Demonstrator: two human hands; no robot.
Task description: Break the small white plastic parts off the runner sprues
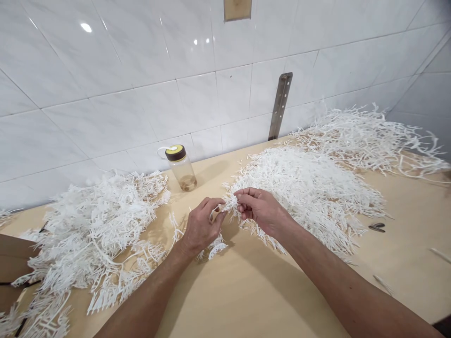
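A small white branched plastic piece [231,203] is held up between my two hands over the table. My left hand [203,226] pinches its left side between thumb and fingers. At its right side, the thumb and forefinger of my right hand [261,210] are closed on it, the other fingers curled in. Just below my left hand, a few loose white pieces [217,246] lie on the wood. Behind my right hand spreads a big heap of thin white strands [303,188]. Another heap of branched white pieces [102,225] lies to the left.
A clear bottle [182,171] with a black and yellow lid stands near the tiled wall [197,108]. A metal bracket [280,107] leans there. More long white strands [366,136] lie back right. Small dark blades [377,227] rest on the wooden table [246,300]; a brown box [14,267] is left.
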